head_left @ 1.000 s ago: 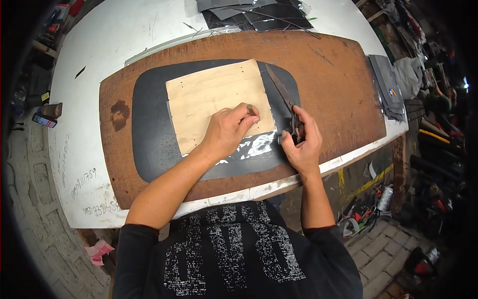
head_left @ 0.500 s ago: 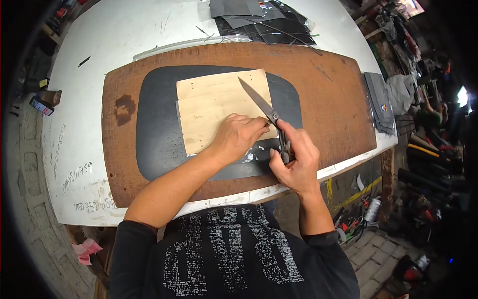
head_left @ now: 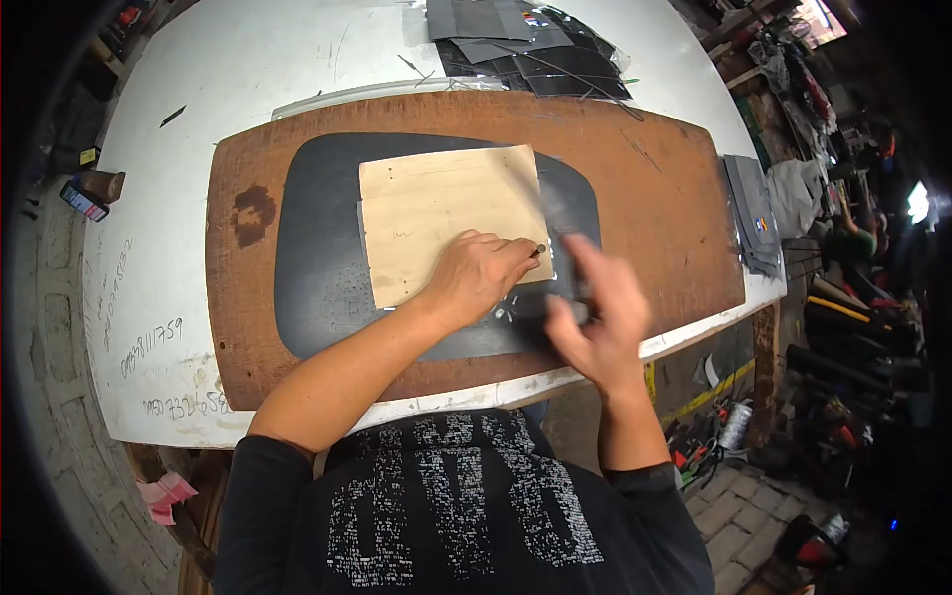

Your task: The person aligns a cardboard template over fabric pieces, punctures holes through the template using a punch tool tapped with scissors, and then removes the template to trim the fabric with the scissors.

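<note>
**Tan card sheet, under and beyond the left hand**

Tan card sheet [head_left: 426, 208]: one, roughly square, pencil-marked, small dark marks near its corners. Lies flat, its lower right part beneath the left hand [head_left: 474, 278], the rest reaching beyond that hand and to its left.

Left hand: resting on the sheet, thumb and fingers narrowed, pinching a small dark piece [head_left: 538, 252] at the sheet's right edge.

Right hand [head_left: 607, 312]: blurred, just off the sheet's right edge, holding scissors [head_left: 545, 203], also blurred; thumb and forefinger apart. Whether the blades are parted cannot be told.

Black mat [head_left: 322, 288]: one, round-cornered, beneath the sheet, showing to the left of the left hand.

Brown board [head_left: 674, 218]: one, beneath the mat, reaching well to the right of the right hand.

White bench [head_left: 149, 327]: bears the board.

Stack of dark sheets [head_left: 481, 25]: on the bench, well beyond both hands.

Dark pieces [head_left: 749, 223]: grouped at the board's right end, well to the right of the right hand.
</note>
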A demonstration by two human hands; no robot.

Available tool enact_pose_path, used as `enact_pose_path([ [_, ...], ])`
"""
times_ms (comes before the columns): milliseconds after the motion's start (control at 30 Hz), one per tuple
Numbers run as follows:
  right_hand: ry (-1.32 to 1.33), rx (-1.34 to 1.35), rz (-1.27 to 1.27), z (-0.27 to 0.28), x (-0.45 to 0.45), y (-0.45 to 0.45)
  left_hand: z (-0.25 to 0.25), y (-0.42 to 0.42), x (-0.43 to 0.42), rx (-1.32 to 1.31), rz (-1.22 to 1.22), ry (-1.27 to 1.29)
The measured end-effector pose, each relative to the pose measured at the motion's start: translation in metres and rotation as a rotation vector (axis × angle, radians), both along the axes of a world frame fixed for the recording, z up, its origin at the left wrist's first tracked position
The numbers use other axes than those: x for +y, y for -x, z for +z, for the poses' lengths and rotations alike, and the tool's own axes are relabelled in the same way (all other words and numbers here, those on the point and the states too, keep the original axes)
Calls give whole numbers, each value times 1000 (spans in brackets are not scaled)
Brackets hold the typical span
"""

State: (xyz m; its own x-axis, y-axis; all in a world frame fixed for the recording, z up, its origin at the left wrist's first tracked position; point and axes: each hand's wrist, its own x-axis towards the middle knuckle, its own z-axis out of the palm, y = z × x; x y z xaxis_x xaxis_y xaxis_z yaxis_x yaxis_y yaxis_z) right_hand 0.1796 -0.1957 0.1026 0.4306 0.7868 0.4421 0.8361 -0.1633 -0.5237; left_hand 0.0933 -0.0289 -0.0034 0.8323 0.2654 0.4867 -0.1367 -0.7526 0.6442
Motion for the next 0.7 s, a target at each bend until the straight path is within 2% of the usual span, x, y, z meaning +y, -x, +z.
enact_pose_path([
  [33, 69, 41, 2, -20, 3, -4, 0, 0, 0, -12, 3, -8],
  [167, 25, 193, -121, -15, -4, -8, -2, 2, -1, -18, 10, -11],
  [200, -35, 150, -135, -18, -3, -13, -1, 1, 0, -15, -1, -4],
  [367, 21, 91, -341, -52, -11, -58, 2, 2, -2, 28, -8, 15],
  [500, 124, -440, -467, -61, -16, -66, 2, 0, -1, 4, -32, 30],
  [600, -14, -194, -376, -51, -18, -49, 8, -1, 3, 44, -96, 52],
  [633, -67, -53, -312, -55, -18, -41, 12, 0, 5, 74, -125, 63],
  [700, -86, 53, -162, -58, -14, -24, 22, 0, 9, 164, -180, 83],
])
